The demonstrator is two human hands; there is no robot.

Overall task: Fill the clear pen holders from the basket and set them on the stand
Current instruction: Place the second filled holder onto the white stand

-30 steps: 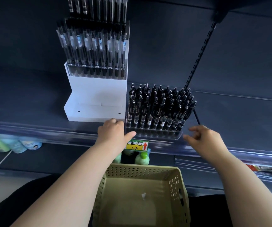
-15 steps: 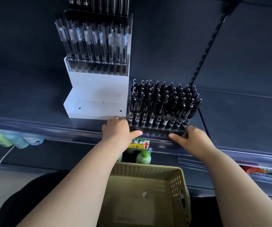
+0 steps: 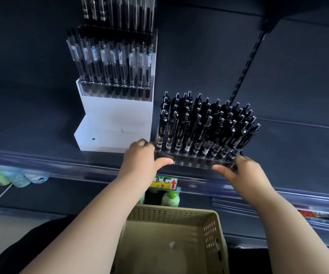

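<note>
**Item 1.** Clear acrylic pen holder (image 3: 195, 162), centre of view, packed with rows of black click pens (image 3: 205, 127) whose tops lean slightly toward 1 o'clock. It sits at the front edge of the dark blue-grey shelf (image 3: 288, 155), just beside the stand.

**Item 2.** Left hand (image 3: 140, 161) is clamped on the holder's 9 o'clock end, thumb across the front face and fingers curled behind. Right hand (image 3: 242, 173) is clamped on the 3 o'clock end, thumb along the lower front edge. The hands are apart, with the holder's length between them.

**Item 3.** White stepped stand (image 3: 116, 123), at 10 o'clock from the holder. An upper step carries a row of clear-barrelled pens (image 3: 112, 62). The lowest step is bare.

**Item 4.** Beige perforated plastic basket (image 3: 215, 230), at 6 o'clock below the shelf edge. No pens show inside, only a small pale scrap.

**Status.** This holder appears full and the basket looks spent, so filling seems done. What is left, as judged, is to carry the holder toward 10 o'clock onto the bare step. The transparent base makes it hard to say whether the holder rests on the shelf or is already raised.
</note>
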